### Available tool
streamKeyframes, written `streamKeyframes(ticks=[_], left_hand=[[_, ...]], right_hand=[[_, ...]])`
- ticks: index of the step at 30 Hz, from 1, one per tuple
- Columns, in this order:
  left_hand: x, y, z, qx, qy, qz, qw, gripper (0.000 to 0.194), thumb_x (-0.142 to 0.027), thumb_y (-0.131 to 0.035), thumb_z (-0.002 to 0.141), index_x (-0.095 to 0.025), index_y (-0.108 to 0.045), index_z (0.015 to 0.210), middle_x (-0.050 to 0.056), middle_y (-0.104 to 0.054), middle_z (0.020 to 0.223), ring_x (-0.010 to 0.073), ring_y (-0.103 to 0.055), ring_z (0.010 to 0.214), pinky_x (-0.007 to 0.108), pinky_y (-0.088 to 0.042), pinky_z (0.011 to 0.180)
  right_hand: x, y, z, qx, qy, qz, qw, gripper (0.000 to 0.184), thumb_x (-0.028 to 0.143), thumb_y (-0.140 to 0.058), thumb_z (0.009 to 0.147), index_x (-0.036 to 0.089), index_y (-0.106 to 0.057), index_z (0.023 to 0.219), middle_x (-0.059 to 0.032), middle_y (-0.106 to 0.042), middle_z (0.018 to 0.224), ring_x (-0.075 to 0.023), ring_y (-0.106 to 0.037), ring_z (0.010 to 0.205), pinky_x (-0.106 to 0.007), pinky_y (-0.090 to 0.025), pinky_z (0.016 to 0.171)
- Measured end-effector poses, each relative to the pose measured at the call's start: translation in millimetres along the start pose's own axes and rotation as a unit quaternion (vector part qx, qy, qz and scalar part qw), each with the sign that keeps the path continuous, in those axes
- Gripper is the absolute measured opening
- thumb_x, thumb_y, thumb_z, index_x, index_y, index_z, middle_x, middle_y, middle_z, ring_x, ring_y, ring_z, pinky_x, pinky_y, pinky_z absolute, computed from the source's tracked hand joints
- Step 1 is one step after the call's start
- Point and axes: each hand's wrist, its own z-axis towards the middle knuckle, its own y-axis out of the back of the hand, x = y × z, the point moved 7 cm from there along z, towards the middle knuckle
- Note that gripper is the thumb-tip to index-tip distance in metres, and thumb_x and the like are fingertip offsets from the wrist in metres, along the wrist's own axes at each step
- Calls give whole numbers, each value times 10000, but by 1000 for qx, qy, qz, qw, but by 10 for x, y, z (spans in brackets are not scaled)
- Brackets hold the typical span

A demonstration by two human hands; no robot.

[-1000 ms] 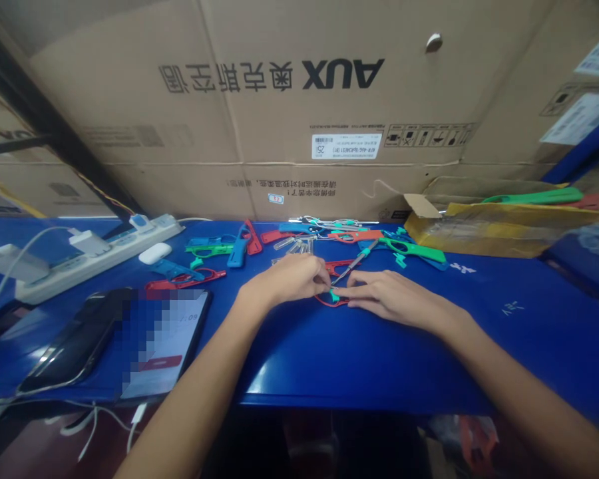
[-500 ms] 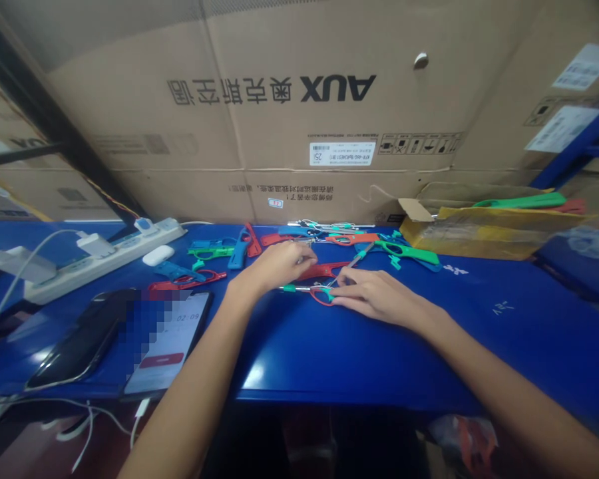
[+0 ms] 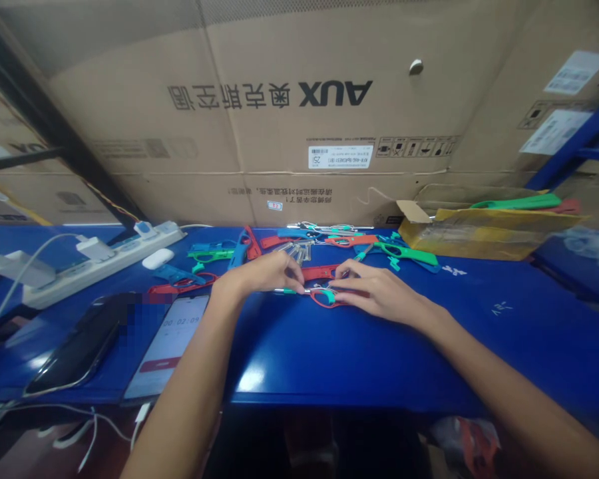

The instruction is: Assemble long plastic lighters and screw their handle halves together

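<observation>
Red casing [image 3: 317,301]; right hand [image 3: 379,291] seemingly holding

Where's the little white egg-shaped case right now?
In the head view, the white case is on the left, between the white power strip and a blue plastic piece.

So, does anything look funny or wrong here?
Yes: the big cardboard box behind the table looks odd, because its printing is upside down. Higher up on the right, it also has what looks like a small hole.
</observation>
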Motion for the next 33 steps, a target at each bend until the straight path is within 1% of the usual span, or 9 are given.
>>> streamKeyframes(ticks=[5,7,9,12,17,20,23,27,33], left_hand=[[10,-9,49,-31,0,30,999,265,-370,-596,904,-168,-756,965,40,-755,887,142,-629,760,216,-410,646],[5,-8,61,-43,-4,37,998,270,-379,-592,907,-164,-748,955,37,-744,867,140,-615,739,217,-396,623],[-13,-45,75,-30,-16,25,999,271,-392,-617,887,-160,-747,940,38,-740,863,145,-619,746,220,-400,623],[-17,-122,102,1,-19,0,1000,273,-400,-640,861,-160,-755,923,43,-744,869,163,-641,776,234,-425,645],[-10,-175,141,8,-13,-12,1000,279,-416,-632,865,-169,-754,904,38,-742,848,179,-642,764,256,-439,643],[0,-187,153,7,1,-11,1000,267,-404,-631,867,-172,-752,918,32,-744,858,172,-644,785,239,-431,643],[8,-193,159,5,6,-10,1000,275,-406,-639,862,-169,-759,932,40,-751,875,178,-650,801,242,-433,647],[25,-214,151,16,11,-20,1000,278,-419,-657,847,-172,-768,912,42,-767,882,182,-661,809,238,-437,642],[22,-201,104,26,27,-34,999,263,-432,-692,814,-191,-783,865,23,-761,817,172,-645,768,237,-428,627]], right_hand=[[-258,330,-82,-100,-41,-31,994,326,352,-474,1021,240,-722,1200,-110,-633,1219,-235,-647,1038,-423,-539,918],[-413,446,-146,-129,-68,-45,988,325,364,-480,1013,240,-727,1184,-111,-637,1207,-238,-655,994,-416,-543,879],[-575,546,-220,-149,-97,-66,982,333,379,-478,1009,229,-736,1158,-109,-646,1175,-231,-661,922,-402,-538,835],[-792,645,-326,-158,-134,-90,974,349,393,-473,1006,204,-752,1094,-108,-659,1119,-228,-659,870,-385,-520,805],[-1048,743,-457,-161,-184,-111,963,353,401,-477,993,193,-761,1023,-109,-672,1108,-260,-659,972,-394,-497,862],[-1134,781,-501,-165,-205,-117,958,347,413,-490,979,203,-764,1009,-105,-687,1102,-261,-663,965,-394,-497,850],[-1191,768,-523,-154,-223,-118,955,369,430,-483,977,198,-767,1014,-106,-708,1087,-259,-674,943,-391,-501,835],[-1280,623,-548,-75,-264,-112,955,378,438,-481,974,207,-772,1044,-100,-757,1077,-278,-690,972,-388,-503,823],[-1377,472,-619,15,-356,-130,925,350,497,-578,907,234,-746,1066,-57,-780,954,-254,-704,837,-317,-457,637]])
